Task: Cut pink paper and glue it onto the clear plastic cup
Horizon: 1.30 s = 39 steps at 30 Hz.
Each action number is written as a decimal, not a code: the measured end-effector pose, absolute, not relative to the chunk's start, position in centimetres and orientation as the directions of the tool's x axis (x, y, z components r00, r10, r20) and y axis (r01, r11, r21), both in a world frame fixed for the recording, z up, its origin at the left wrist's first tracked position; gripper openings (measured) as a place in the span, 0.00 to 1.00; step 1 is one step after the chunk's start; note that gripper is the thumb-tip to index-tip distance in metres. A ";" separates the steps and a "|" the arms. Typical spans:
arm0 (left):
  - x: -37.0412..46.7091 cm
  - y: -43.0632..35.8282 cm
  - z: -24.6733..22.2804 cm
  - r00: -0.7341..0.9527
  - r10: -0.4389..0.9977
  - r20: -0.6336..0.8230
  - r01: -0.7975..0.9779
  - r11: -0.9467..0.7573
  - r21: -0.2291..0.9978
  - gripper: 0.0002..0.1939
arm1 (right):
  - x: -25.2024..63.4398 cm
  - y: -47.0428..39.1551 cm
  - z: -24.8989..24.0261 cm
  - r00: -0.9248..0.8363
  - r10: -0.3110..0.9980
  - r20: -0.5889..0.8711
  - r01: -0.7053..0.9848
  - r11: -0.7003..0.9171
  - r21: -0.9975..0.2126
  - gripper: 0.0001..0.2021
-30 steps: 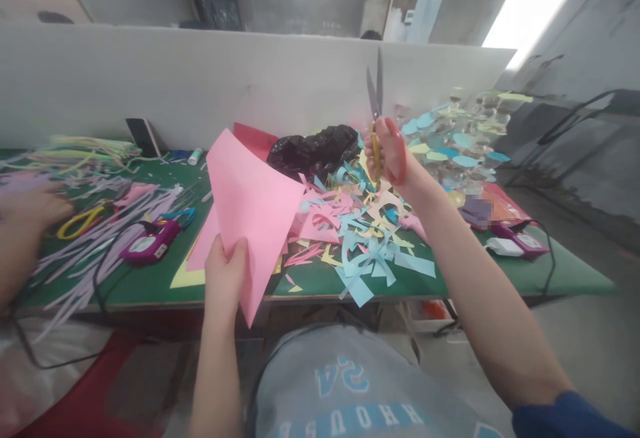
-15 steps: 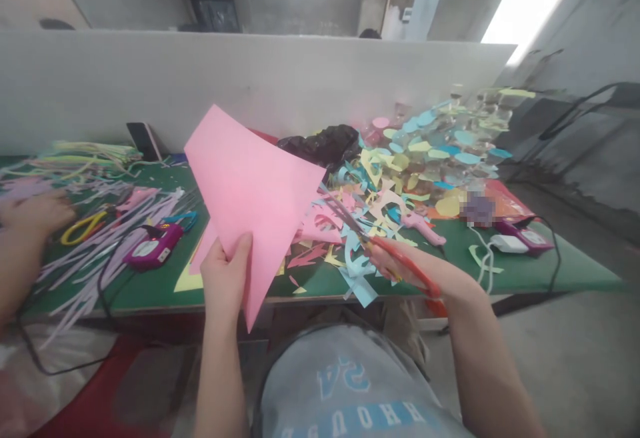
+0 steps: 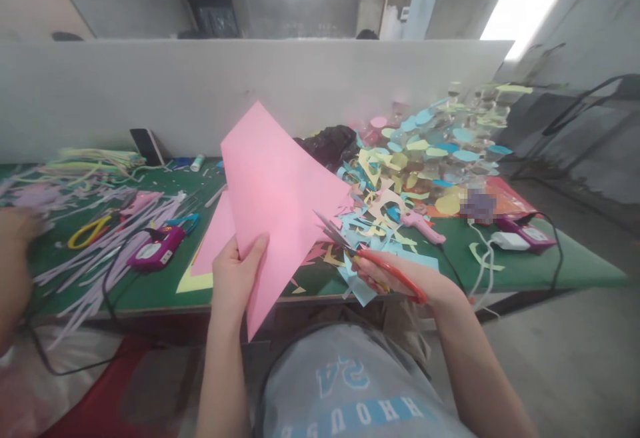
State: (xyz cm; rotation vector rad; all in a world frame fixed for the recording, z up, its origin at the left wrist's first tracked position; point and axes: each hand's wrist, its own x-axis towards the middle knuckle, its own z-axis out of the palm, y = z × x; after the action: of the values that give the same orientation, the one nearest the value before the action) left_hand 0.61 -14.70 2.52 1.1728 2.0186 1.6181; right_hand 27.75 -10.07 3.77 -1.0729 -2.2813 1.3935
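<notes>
My left hand [image 3: 239,266] pinches the lower left edge of a large pink paper sheet [image 3: 280,191], thumb in front, holding it up off the table. Wrapped round the handles of red-handled scissors [image 3: 395,270] is my right hand [image 3: 383,271]. The scissor blades [image 3: 331,230] point up and left, slightly apart, in front of the sheet's right lower edge; whether they touch the paper I cannot tell. Below and right of the sheet lies a heap of cut paper scraps [image 3: 377,221] in pink, blue and yellow. More pink sheets [image 3: 215,238] lie under it at the left.
On the green table [image 3: 575,268] are a pink glue gun [image 3: 424,226], purple boxes with cords [image 3: 157,249], yellow-handled scissors [image 3: 89,231] and paper strips [image 3: 107,265]. Cups with paper discs [image 3: 465,135] stand at the back right. A co-worker's arm [image 3: 15,271] reaches in from the left.
The pink sheet and my left hand have shifted right. The scissors have dropped lower, from the sheet's right corner to its lower edge. The co-worker's hand has moved left.
</notes>
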 end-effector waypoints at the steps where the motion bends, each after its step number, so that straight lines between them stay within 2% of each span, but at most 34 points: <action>1: 0.7 -14.7 2.5 -0.617 0.748 0.244 0.396 0.028 0.918 0.22 | 27.8 -10.0 3.7 -0.697 0.705 -0.130 0.452 0.292 -0.843 0.20; 6: 0.8 -14.6 2.1 -0.572 0.788 0.227 0.388 0.016 0.922 0.23 | 27.7 -9.9 3.7 -0.717 0.695 -0.057 0.421 0.366 -0.830 0.22; 19: 0.9 -14.5 2.1 -0.490 0.842 0.227 0.407 -0.009 0.913 0.23 | 27.7 -9.7 4.0 -0.750 0.650 -0.118 0.401 0.307 -0.863 0.24; 27: 0.7 -14.3 1.8 -0.510 0.843 0.171 0.402 0.058 0.914 0.24 | 27.3 -10.1 4.3 -0.636 0.732 -0.243 0.479 0.128 -0.868 0.24; 32: 0.4 -14.1 1.5 -0.514 0.854 0.081 0.329 0.109 0.938 0.24 | 27.2 -9.9 3.3 -0.623 0.729 -0.285 0.430 0.014 -0.903 0.24; 37: 0.6 -14.4 1.7 -0.484 0.873 0.062 0.314 0.107 0.943 0.25 | 27.3 -10.0 2.7 -0.678 0.711 -0.185 0.397 0.143 -0.907 0.22; 39: 0.7 -14.5 1.8 -0.467 0.882 0.063 0.321 0.102 0.942 0.25 | 27.1 -10.1 2.7 -0.678 0.715 -0.167 0.367 0.133 -0.921 0.23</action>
State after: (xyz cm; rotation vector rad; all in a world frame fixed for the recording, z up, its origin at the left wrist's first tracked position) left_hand 0.73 -14.47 1.81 1.1722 1.8521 1.3661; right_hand 27.11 -10.10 2.74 -1.0509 -2.1018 1.5604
